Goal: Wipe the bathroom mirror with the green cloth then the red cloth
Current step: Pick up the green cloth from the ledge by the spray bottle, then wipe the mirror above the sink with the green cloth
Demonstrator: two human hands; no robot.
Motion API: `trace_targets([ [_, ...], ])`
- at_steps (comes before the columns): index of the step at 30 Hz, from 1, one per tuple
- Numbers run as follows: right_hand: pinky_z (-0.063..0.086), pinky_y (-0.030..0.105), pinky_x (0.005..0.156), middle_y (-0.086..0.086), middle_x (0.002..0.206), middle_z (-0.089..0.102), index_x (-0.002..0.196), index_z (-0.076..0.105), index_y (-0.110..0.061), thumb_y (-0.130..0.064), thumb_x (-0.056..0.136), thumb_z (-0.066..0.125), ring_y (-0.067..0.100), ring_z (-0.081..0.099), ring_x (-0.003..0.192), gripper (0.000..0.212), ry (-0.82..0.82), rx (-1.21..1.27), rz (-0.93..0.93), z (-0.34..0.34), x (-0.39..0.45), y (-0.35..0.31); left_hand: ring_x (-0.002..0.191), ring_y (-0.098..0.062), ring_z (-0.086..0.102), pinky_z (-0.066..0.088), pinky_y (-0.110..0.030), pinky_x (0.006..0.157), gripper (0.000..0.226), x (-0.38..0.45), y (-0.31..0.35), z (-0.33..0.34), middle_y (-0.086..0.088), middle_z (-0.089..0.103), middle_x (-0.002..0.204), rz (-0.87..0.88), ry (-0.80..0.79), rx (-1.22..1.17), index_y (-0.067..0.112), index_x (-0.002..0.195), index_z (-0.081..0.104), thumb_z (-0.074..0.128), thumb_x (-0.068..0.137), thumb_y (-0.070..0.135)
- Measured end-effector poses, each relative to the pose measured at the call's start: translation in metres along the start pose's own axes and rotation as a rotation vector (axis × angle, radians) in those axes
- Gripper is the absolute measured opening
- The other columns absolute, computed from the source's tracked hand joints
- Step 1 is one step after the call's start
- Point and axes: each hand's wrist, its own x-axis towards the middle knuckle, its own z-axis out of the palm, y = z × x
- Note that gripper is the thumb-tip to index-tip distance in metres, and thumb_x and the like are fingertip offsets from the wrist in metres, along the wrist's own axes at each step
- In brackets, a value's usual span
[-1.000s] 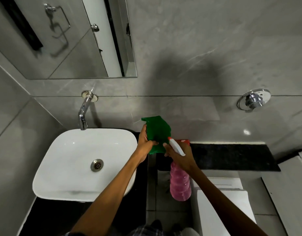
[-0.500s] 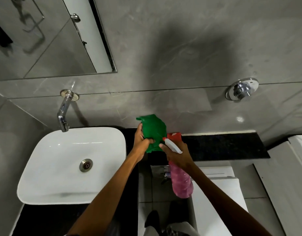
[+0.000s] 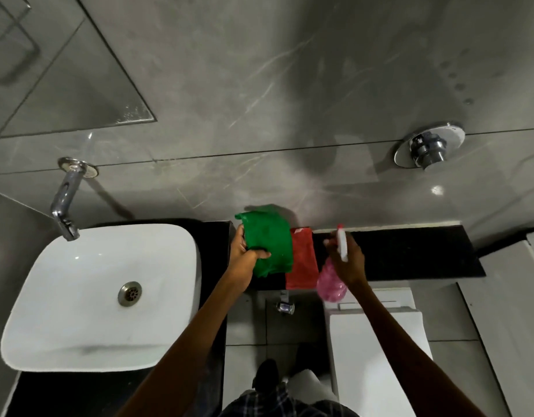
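My left hand (image 3: 244, 255) grips the bunched green cloth (image 3: 270, 243) just above the black ledge, right of the basin. The red cloth (image 3: 303, 261) lies flat on that ledge, partly under the green one. My right hand (image 3: 348, 255) holds a pink spray bottle (image 3: 331, 282) with a white nozzle, to the right of the red cloth. The mirror (image 3: 58, 76) hangs on the grey wall at the upper left, with droplets near its lower right corner.
A white basin (image 3: 88, 296) with a chrome tap (image 3: 64, 203) sits at the left. The black ledge (image 3: 410, 251) runs right along the wall. A white toilet cistern (image 3: 377, 341) stands below my right arm. A chrome flush valve (image 3: 429, 149) is on the wall.
My hands have drawn apart: the spray bottle moved right, away from the green cloth, uncovering the red cloth on the ledge. The view shifted right, so less of the mirror shows.
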Motion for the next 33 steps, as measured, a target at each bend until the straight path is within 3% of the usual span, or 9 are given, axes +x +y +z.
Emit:
trace_targets([
  [7, 0.054, 0.015, 0.076, 0.036, 0.114, 0.064, 0.139, 0.052, 0.011, -0.001, 0.098, 0.068, 0.025, 0.069, 0.084, 0.046, 0.155, 0.12, 0.074, 0.0, 0.056, 0.01, 0.115, -0.034, 0.07, 0.065, -0.047, 0.081, 0.084, 0.005, -0.022, 0.0, -0.014, 0.071, 0.124, -0.082, 0.004, -0.046, 0.013, 0.137, 0.054, 0.062, 0.068, -0.035],
  [10, 0.047, 0.028, 0.099, 0.028, 0.138, 0.061, 0.143, 0.051, 0.008, -0.006, 0.097, 0.07, 0.04, 0.06, 0.127, 0.052, 0.145, 0.101, 0.051, 0.002, 0.069, 0.011, 0.112, -0.034, 0.07, 0.066, -0.046, 0.075, 0.08, 0.006, -0.032, -0.005, -0.008, 0.076, 0.114, -0.128, 0.04, -0.075, 0.022, 0.124, 0.061, 0.062, 0.067, -0.036],
  [12, 0.048, 0.038, 0.106, 0.026, 0.142, 0.059, 0.145, 0.049, 0.007, -0.006, 0.096, 0.072, 0.038, 0.056, 0.133, 0.056, 0.109, 0.075, 0.055, 0.002, 0.073, 0.014, 0.116, -0.037, 0.068, 0.064, -0.053, 0.083, 0.081, 0.004, -0.033, -0.007, -0.012, 0.073, 0.118, -0.147, 0.042, -0.079, 0.021, 0.127, 0.059, 0.063, 0.068, -0.035],
  [16, 0.057, 0.021, 0.067, 0.026, 0.102, 0.065, 0.141, 0.05, -0.004, 0.011, 0.093, 0.066, 0.03, 0.065, 0.089, 0.053, 0.046, 0.062, 0.128, -0.005, 0.058, 0.02, 0.119, -0.038, 0.066, 0.062, -0.054, 0.086, 0.085, -0.007, -0.023, -0.008, -0.014, 0.071, 0.122, -0.145, 0.035, -0.081, 0.018, 0.135, 0.054, 0.062, 0.069, -0.035],
  [18, 0.056, 0.031, 0.055, 0.024, 0.084, 0.058, 0.137, 0.044, -0.009, 0.018, 0.094, 0.059, 0.026, 0.062, 0.068, 0.053, 0.024, 0.223, 0.211, -0.008, 0.047, 0.018, 0.115, -0.034, 0.07, 0.065, -0.048, 0.079, 0.085, -0.015, -0.013, -0.01, -0.013, 0.074, 0.12, -0.133, 0.017, -0.092, 0.017, 0.136, 0.056, 0.061, 0.069, -0.035],
  [22, 0.057, 0.047, 0.092, 0.025, 0.123, 0.063, 0.144, 0.045, 0.005, -0.007, 0.09, 0.078, 0.034, 0.065, 0.111, 0.064, 0.243, 0.135, 0.511, -0.009, 0.009, 0.03, 0.1, -0.023, 0.078, 0.065, -0.039, 0.073, 0.087, -0.031, 0.01, -0.02, -0.007, 0.081, 0.109, -0.084, -0.003, -0.105, 0.014, 0.133, 0.059, 0.063, 0.062, -0.035],
  [25, 0.056, 0.035, 0.073, 0.015, 0.095, 0.069, 0.104, 0.069, -0.008, -0.039, 0.086, 0.069, 0.027, 0.066, 0.082, 0.036, -0.107, 0.284, 0.524, 0.025, -0.038, -0.005, 0.107, -0.03, 0.074, 0.065, -0.045, 0.082, 0.087, -0.045, 0.031, -0.034, -0.018, 0.075, 0.12, -0.07, -0.036, -0.122, 0.005, 0.14, 0.053, 0.062, 0.064, -0.036],
  [29, 0.041, 0.053, 0.121, 0.022, 0.149, 0.058, 0.146, 0.057, -0.005, -0.055, 0.104, 0.032, 0.037, 0.055, 0.14, 0.07, -0.631, 0.767, 0.604, 0.095, -0.054, -0.107, 0.123, -0.044, 0.064, 0.058, -0.052, 0.096, 0.084, -0.064, 0.065, -0.059, -0.034, 0.062, 0.138, -0.021, -0.13, -0.108, 0.003, 0.142, 0.052, 0.06, 0.069, -0.037],
  [33, 0.064, 0.042, 0.086, 0.019, 0.125, 0.075, 0.121, 0.078, -0.008, -0.052, 0.105, 0.039, 0.031, 0.076, 0.108, 0.06, -0.742, 0.848, 0.431, 0.132, -0.077, -0.231, 0.115, -0.043, 0.07, 0.059, -0.058, 0.097, 0.084, -0.083, 0.121, -0.098, -0.026, 0.073, 0.126, 0.118, -0.203, -0.112, 0.009, 0.14, 0.058, 0.07, 0.064, -0.026],
])
